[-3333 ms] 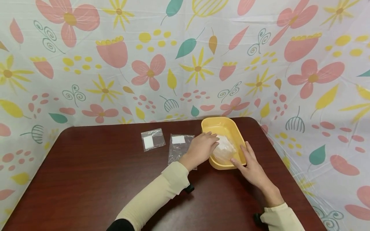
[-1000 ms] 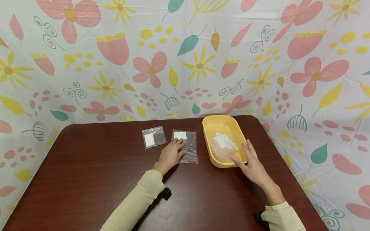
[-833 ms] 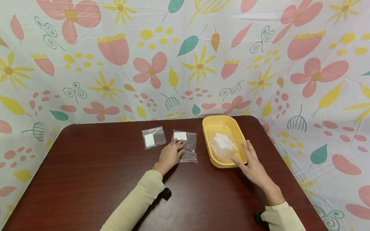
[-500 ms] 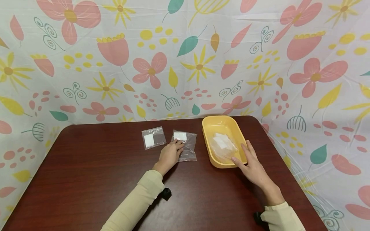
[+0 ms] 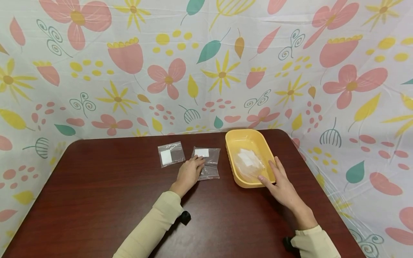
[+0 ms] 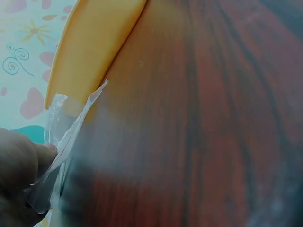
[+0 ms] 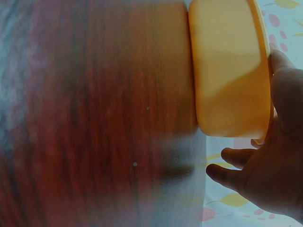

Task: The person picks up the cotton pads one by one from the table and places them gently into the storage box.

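In the head view my left hand [image 5: 188, 174] pinches the lower left part of a clear zip bag [image 5: 211, 168] with a white label [image 5: 201, 152]. The left wrist view shows the thumb [image 6: 45, 153] against the raised plastic of that zip bag [image 6: 71, 132]; the other fingers are mostly hidden. My right hand [image 5: 284, 188] rests against the near right corner of a yellow plastic tray [image 5: 228, 150], thumb over the rim, fingers spread along its outer side. Inside the tray lies a crumpled clear bag [image 5: 249, 163] with white labels. From the right wrist, straight fingers [image 7: 225, 175] show beside the tray [image 7: 232, 71].
A smaller clear zip bag [image 5: 171, 154] with a white patch lies left of the pinched one. All stand near the back edge of a dark red-brown wooden table [image 5: 113, 186]. A flowered cloth [image 5: 193, 71] hangs behind and to the right.
My left hand has gone from the bag in the tray leftward to the zip bag. That bag's near edge has crept away from me and creased. The right hand stays at the tray.
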{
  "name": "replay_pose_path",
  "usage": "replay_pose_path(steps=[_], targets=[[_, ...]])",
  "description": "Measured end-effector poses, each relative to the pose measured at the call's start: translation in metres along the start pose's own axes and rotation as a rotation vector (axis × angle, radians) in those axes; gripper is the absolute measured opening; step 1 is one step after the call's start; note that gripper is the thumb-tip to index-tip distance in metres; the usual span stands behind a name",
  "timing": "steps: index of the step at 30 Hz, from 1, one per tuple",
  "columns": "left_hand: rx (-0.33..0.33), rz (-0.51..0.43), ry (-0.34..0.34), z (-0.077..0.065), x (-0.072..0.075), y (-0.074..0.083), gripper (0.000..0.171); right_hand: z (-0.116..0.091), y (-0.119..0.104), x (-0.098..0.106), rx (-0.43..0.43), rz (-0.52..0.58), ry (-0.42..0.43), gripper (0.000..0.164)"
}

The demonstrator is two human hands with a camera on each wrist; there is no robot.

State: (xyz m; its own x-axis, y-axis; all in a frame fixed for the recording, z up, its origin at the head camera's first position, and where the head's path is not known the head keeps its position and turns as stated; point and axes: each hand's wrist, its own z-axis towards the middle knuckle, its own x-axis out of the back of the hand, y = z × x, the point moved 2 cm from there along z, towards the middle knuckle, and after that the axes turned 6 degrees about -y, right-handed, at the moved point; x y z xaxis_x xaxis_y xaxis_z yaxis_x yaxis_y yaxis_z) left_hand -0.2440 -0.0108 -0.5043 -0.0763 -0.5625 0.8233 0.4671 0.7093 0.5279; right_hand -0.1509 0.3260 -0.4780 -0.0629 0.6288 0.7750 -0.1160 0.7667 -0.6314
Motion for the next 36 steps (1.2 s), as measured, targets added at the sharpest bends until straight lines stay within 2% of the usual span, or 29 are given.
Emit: replay_pose_path(steps=[9,22,36], targets=[[-0.032,-0.03,0.075,-0.003,0.009,0.003,0.025,-0.001,-0.002,0.001,0.009,-0.001,0.006,0.083],[-0.062,-0.076,0.158,-0.005,0.041,0.019,0.027,-0.001,-0.002,0.001,0.004,-0.005,0.004,0.083],[-0.134,-0.062,0.259,-0.004,0.069,0.042,0.027,-0.001,0.001,0.0,-0.005,-0.013,0.0,0.085]])
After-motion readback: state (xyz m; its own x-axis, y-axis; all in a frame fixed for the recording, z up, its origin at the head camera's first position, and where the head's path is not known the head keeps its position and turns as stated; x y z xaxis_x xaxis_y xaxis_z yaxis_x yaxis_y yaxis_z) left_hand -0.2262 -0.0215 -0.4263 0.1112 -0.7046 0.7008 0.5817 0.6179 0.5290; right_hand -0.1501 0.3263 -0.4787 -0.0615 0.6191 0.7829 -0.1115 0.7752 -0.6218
